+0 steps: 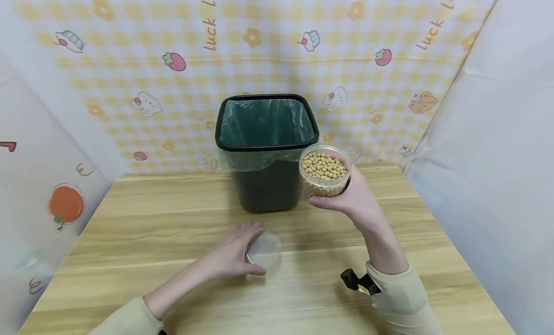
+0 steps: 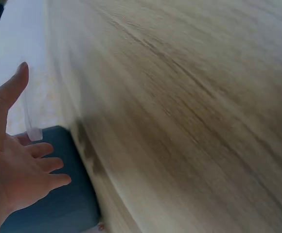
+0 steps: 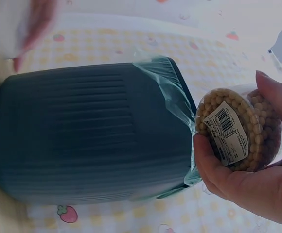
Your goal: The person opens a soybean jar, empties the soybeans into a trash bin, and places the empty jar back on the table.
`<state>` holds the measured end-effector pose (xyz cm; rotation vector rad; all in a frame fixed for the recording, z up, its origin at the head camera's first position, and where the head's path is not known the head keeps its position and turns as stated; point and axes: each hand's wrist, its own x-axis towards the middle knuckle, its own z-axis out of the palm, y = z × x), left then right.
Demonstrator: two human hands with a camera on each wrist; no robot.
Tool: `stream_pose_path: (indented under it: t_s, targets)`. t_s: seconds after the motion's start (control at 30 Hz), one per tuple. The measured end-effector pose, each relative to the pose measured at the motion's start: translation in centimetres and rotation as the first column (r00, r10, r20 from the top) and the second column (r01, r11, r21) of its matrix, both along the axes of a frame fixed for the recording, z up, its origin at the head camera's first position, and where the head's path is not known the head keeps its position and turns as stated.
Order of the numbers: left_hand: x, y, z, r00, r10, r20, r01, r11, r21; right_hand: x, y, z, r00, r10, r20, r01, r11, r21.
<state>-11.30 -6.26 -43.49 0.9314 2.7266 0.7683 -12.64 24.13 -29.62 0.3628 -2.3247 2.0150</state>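
In the head view, the left hand (image 1: 237, 254) pinches a round clear lid (image 1: 266, 251) above the bench (image 1: 143, 219); well apart, the right hand (image 1: 357, 196) grips a clear jar (image 1: 319, 190) of soybeans (image 1: 323, 166) just beside the lined trash bin (image 1: 269, 188); in the left wrist view, the lid shows edge-on at the fingers; in the right wrist view, thumb and fingers curl round the jar, its barcode label (image 3: 228, 133) visible.

Room lies left of the bin (image 1: 268, 188); near its front right corner, the held jar (image 1: 318, 187) blocks the way.
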Motion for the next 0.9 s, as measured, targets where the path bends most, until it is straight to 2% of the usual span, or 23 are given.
stream_pose_path:
  t_s: [0.17, 0.47, 0.63, 0.77, 0.9]
  targets:
    - [-0.1, 0.1, -0.7, 0.997, -0.072, 0.027, 0.073, 0.997, -0.037, 0.1, -0.4, 0.7, 1.000, 0.009, -0.008, -0.008, 1.000, 0.009]
    - [0.2, -0.4, -1.4, 0.996, -0.094, 0.000, 0.094, 0.993, -0.067, 0.2, -0.6, 1.4, 0.999, 0.028, -0.024, -0.028, 1.000, 0.014]
    - [0.3, -0.5, -1.8, 0.995, -0.100, 0.006, 0.100, 0.992, -0.071, 0.5, -0.1, 1.5, 1.000, -0.009, -0.023, 0.010, 0.999, 0.033]
    - [0.2, -0.2, -1.5, 0.997, -0.071, 0.019, 0.073, 0.994, -0.086, 0.6, 0.3, 1.6, 0.999, -0.034, -0.029, 0.035, 0.998, 0.044]
    - [-0.4, -0.1, 0.4, 1.000, 0.016, -0.010, -0.016, 0.998, -0.055, 0.3, 0.7, 2.1, 0.998, -0.045, -0.050, 0.047, 0.998, 0.042]
